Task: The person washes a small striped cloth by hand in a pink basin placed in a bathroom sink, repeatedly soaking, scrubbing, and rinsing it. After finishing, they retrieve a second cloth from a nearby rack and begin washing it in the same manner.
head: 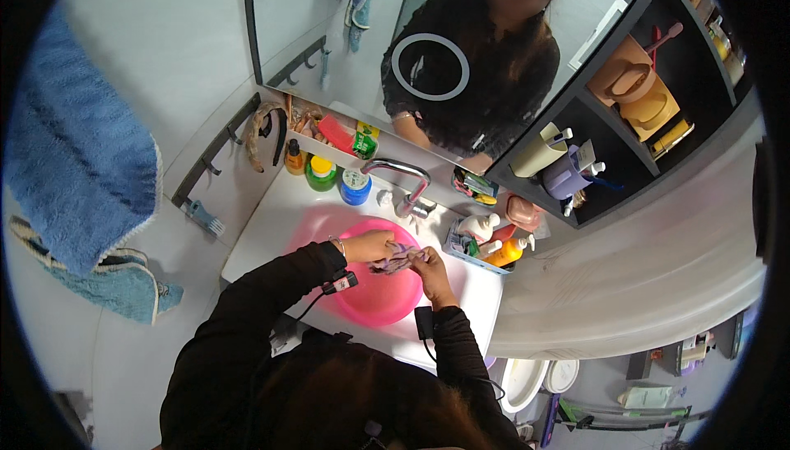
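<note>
Both hands hold a small crumpled cloth [395, 260] with a purplish and pale pattern over a pink plastic basin [361, 305]. My left hand [369, 245], with a bracelet at its wrist, grips the cloth's left part from above. My right hand [433, 274] pinches its right end between thumb and fingers. The basin stands in the white sink, below and in front of the chrome faucet [410, 178]. Liquid in the basin cannot be made out clearly. Small black devices with cables are at both sleeves.
Behind the sink stand a green jar with a yellow lid [321, 173], a blue jar [355, 188] and an amber bottle [295, 157]. A box of pump bottles [478, 246] is at the right. A mirror [345, 73] and an open shelf [592, 203] rise beyond; blue towels [86, 160] hang at left.
</note>
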Tool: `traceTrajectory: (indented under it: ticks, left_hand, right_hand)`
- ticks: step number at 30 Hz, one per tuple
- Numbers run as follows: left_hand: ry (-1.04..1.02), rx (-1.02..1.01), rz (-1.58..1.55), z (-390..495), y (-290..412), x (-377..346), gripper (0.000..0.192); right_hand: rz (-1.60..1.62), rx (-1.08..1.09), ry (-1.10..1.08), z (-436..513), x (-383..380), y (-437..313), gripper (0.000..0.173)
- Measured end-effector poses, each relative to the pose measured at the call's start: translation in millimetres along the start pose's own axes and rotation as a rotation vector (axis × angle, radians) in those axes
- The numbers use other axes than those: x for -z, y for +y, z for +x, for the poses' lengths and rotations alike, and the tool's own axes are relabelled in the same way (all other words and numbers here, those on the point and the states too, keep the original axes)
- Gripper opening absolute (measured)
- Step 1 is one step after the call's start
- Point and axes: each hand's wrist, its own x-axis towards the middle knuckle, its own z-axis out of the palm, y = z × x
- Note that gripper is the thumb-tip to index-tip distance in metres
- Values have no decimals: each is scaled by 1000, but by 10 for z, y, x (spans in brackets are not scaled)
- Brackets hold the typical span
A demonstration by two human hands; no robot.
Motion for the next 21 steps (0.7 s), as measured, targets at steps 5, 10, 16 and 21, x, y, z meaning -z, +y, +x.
traceTrajectory:
  ticks: [5,10,16,21]
  left_hand:
    - [-61,-87,510,29,-203,97,39]
    - [-272,-13,694,135,-1021,-282,33]
    - [-596,-278,710,99,-1633,-946,36]
    - [-857,-246,335,647,-784,-392,28]
  right_hand:
    - [-586,159,74,-6,131,88,31]
    - [-1170,168,311,8,390,792,48]
    - [-287,-286,104,-196,250,1250,47]
    - [-147,-377,25,-294,59,1023,44]
